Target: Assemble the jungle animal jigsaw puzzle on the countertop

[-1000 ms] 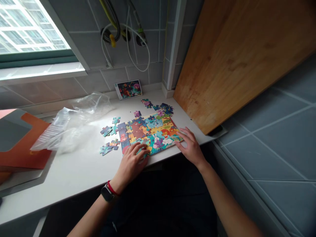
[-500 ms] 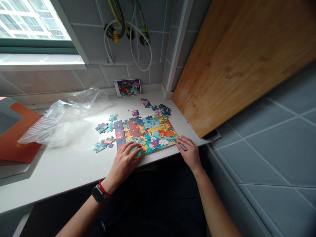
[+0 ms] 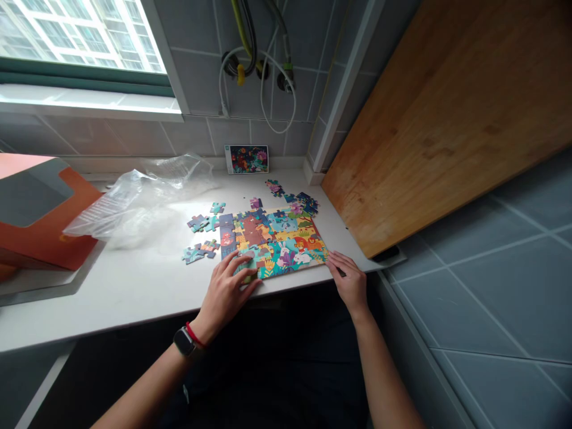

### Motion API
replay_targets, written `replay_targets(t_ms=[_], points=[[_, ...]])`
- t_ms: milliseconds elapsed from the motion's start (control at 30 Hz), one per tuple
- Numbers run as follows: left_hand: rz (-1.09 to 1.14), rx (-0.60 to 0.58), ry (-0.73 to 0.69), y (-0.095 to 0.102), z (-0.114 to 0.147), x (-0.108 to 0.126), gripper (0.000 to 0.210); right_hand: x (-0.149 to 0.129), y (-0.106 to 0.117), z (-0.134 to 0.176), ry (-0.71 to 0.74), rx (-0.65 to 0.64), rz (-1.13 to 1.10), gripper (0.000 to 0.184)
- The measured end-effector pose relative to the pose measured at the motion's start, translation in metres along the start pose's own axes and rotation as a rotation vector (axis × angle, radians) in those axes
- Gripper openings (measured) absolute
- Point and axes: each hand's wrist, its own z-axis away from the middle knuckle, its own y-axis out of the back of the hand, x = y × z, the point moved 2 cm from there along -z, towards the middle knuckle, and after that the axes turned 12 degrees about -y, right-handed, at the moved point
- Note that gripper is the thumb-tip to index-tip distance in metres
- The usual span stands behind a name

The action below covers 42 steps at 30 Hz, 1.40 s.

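A jigsaw puzzle (image 3: 286,241) with animal pictures lies assembled on the white countertop near its front edge. My left hand (image 3: 227,289) rests over its lower left corner, fingers spread and bent, fingertips on the pieces. At the lower right corner, my right hand (image 3: 348,280) pinches the puzzle's edge between thumb and fingers. Loose puzzle pieces (image 3: 196,223) lie to the left, with more pieces (image 3: 194,253) below them. Behind the puzzle are a purple piece (image 3: 255,203), a small cluster (image 3: 274,187) and a dark pile of pieces (image 3: 308,202).
A picture card (image 3: 247,159) leans against the back wall. Crumpled clear plastic (image 3: 143,196) and an orange box (image 3: 53,238) occupy the left side of the countertop (image 3: 134,286). A large wooden board (image 3: 424,125) leans at the right. Hoses and a white cable (image 3: 263,113) hang above.
The view has shifted, so the whole scene sits slightly farther right. My right fingers have drawn closer together at the puzzle's corner; my left hand stays over the lower left corner.
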Motion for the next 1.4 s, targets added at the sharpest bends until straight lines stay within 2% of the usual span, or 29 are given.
replay_targets(t_ms=[500, 733, 967, 1167, 1400], points=[[-0.015, 0.022, -0.034, 0.002, -0.001, 0.004, 0.013, 0.006, -0.003, 0.006, 0.015, 0.067, 0.048, 0.022], [-0.015, 0.025, -0.033, 0.003, -0.001, 0.004, 0.02, 0.012, -0.018, 0.021, 0.091, 0.213, 0.136, 0.031], [-0.035, 0.038, -0.043, 0.005, 0.0, 0.007, 0.025, 0.019, -0.028, 0.029, 0.034, 0.192, 0.204, 0.042], [-0.06, 0.053, -0.042, 0.005, -0.001, 0.009, 0.023, 0.015, -0.028, 0.028, 0.116, 0.25, 0.246, 0.041], [-0.102, 0.067, -0.012, 0.007, -0.003, 0.012, 0.024, 0.013, -0.028, 0.027, 0.147, 0.289, 0.24, 0.037]])
